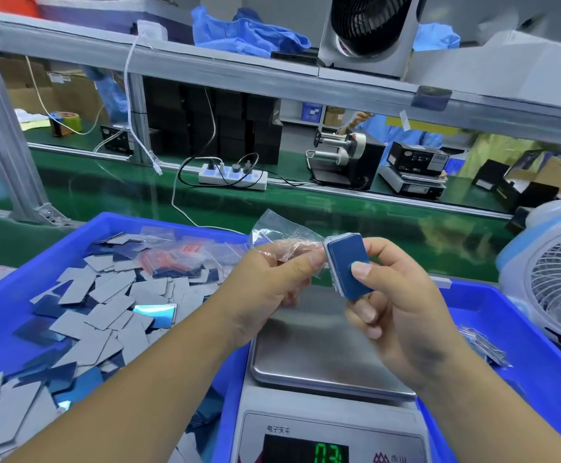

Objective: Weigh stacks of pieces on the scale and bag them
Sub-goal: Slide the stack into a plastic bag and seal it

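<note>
My right hand grips a stack of blue-faced pieces between thumb and fingers, held above the scale's bare steel pan. My left hand pinches a small clear plastic bag right beside the stack's left edge. The bag's mouth touches the stack. The scale's green display is lit at the bottom edge, partly cut off.
A blue tray on the left holds several loose grey and blue pieces and small bags. Another blue tray on the right holds bagged pieces. A white fan stands at right. A green conveyor belt runs behind.
</note>
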### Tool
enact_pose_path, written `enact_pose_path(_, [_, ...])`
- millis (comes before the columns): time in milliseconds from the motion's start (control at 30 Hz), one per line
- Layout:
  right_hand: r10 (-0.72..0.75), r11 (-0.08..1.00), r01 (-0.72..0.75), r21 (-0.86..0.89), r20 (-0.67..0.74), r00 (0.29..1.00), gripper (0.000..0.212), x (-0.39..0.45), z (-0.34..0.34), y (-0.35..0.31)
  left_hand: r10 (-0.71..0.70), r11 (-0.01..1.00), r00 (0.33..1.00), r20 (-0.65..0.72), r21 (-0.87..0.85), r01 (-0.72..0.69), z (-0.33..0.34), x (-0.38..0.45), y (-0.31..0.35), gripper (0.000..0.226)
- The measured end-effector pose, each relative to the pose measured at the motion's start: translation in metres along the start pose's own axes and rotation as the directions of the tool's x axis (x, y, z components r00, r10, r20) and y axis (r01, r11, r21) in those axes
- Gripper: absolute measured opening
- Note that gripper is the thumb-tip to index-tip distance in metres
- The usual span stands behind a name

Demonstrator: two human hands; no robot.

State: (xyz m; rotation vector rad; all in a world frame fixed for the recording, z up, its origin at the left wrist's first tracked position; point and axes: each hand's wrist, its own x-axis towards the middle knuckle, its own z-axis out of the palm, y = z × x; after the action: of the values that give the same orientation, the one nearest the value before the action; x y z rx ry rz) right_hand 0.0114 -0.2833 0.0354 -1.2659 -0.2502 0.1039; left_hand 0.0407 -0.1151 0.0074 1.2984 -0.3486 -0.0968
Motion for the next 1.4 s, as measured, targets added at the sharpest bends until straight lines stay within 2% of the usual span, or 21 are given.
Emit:
enact_pose_path(133, [-0.029,1.000,0.029,-0.010,-0.006,1.000,0.016,-0.001,0.002,0.001,0.011,0.994,0.994,-0.108,0.108,0.001,-0.002,0.003,-0.002,0.029])
enact_pose_path(300, [-0.097,0.989,0.093,-0.118,-0.032,0.995,0.014,-0.001,0.005,0.003,0.036,0.966,0.991,-0.132,0.259,0.000,-0.003,0.004,-0.004,0.046])
enact_pose_path(367, [-0.133,0.973,0.126,-0.192,-0.022,0.991,0.013,-0.001,0.005,0.001,0.020,0.978,0.990,-0.137,0.207,0.009,-0.003,0.004,-0.003,0.040])
enact_pose_path(433, [-0.157,0.960,0.146,-0.237,-0.029,0.987,0.015,-0.001,0.003,0.000,-0.003,0.997,0.989,-0.147,0.078,0.015,-0.004,0.005,-0.002,0.034])
enact_pose_path(467, [-0.169,0.957,0.151,-0.248,-0.053,0.984,0.015,-0.001,0.002,-0.001,-0.017,1.000,0.988,-0.151,0.018,0.019,-0.004,0.006,-0.001,0.040])
enact_pose_path(533, [-0.191,0.950,0.157,-0.270,-0.105,0.976,0.014,0.000,0.000,0.000,-0.032,0.999,0.986,-0.166,-0.044,0.025,-0.006,0.006,0.000,0.066])
enact_pose_path(567, [-0.196,0.947,0.157,-0.282,-0.115,0.974,0.013,0.001,0.000,0.001,-0.027,0.998,0.986,-0.165,-0.054,0.019,-0.006,0.006,0.000,0.069])
enact_pose_path(700, [-0.194,0.942,0.152,-0.298,-0.117,0.974,0.014,0.001,0.002,0.007,-0.035,0.997,0.994,-0.103,-0.070,0.028,-0.002,0.004,0.001,0.031])
enact_pose_path(900, [-0.214,0.929,0.163,-0.332,-0.122,0.969,0.020,0.002,0.003,0.010,-0.033,0.999,0.994,-0.105,-0.010,0.032,-0.003,0.002,0.001,0.037])
enact_pose_path(1033, [-0.182,0.941,0.133,-0.311,-0.134,0.974,0.019,0.001,0.006,0.014,-0.004,1.000,1.000,-0.026,0.018,0.005,-0.003,0.001,-0.001,0.031])
enact_pose_path(1233, [0.002,0.989,-0.020,-0.144,-0.120,0.993,0.016,0.003,0.006,0.014,-0.002,1.000,1.000,-0.003,0.012,0.002,-0.006,0.001,-0.002,0.034])
enact_pose_path(1333, [0.042,0.991,-0.050,-0.126,-0.070,0.997,0.015,0.004,0.003,0.012,-0.025,0.999,0.998,0.051,-0.033,0.026,-0.006,0.000,0.001,0.017])
enact_pose_path(1400, [0.054,0.991,-0.058,-0.122,-0.035,0.998,0.018,0.004,0.003,0.010,-0.031,0.999,0.997,0.070,-0.040,0.033,-0.006,-0.001,0.002,0.016])
